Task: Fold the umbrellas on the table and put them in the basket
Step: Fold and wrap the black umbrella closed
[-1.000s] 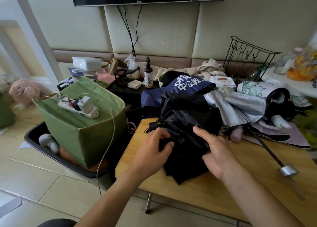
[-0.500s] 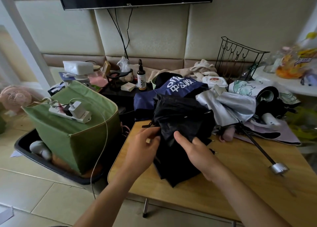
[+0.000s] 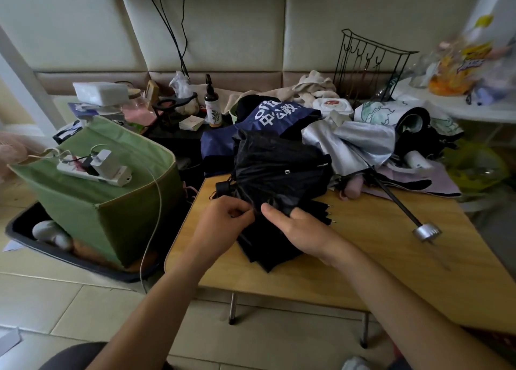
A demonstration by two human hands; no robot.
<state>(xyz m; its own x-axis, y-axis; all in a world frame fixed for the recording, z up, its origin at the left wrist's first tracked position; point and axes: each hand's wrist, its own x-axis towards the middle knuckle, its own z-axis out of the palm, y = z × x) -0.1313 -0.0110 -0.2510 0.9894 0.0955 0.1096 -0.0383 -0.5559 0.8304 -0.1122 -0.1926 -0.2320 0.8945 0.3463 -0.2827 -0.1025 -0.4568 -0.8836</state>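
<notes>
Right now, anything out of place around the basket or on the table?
Yes. A white power strip with a charger plugged in lies across the open top of the green basket, in the way of dropping umbrellas in. On the table, the silver umbrella lies unfolded with its shaft fully extended. Both hands work the black umbrella.

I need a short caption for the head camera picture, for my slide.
Both hands, left and right, pinch folds of a black umbrella on the wooden table.
</notes>
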